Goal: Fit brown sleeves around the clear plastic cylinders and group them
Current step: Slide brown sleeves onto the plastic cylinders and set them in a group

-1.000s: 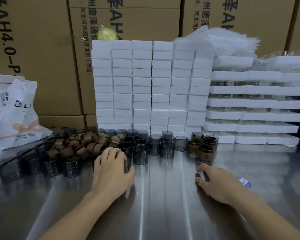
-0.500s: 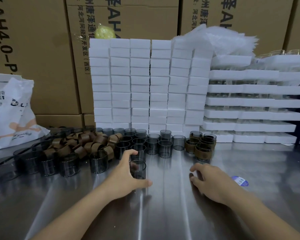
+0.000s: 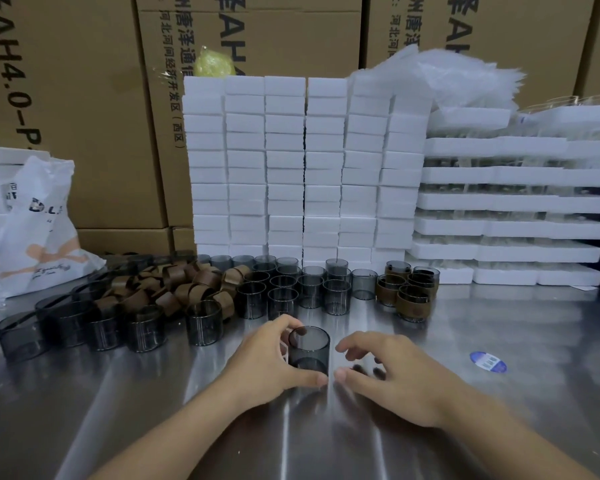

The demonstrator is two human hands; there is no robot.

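Cylinder (image 3: pixel 308 348) gripped upright by left hand (image 3: pixel 267 362); right hand (image 3: pixel 388 372) relaxed, empty, just beside.

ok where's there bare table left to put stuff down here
Bare steel table lies right of the sleeved cylinders, around the blue sticker, and at near left in front of the bare cylinders. Crowded: back left, where brown sleeves and cylinders pack together.

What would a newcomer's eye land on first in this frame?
The tall wall of white foam blocks at the centre back dominates. In front, on the steel table, the left hand grips one bare smoky cylinder, the right hand beside it. Loose brown sleeves are heaped to the left; sleeved cylinders cluster right.
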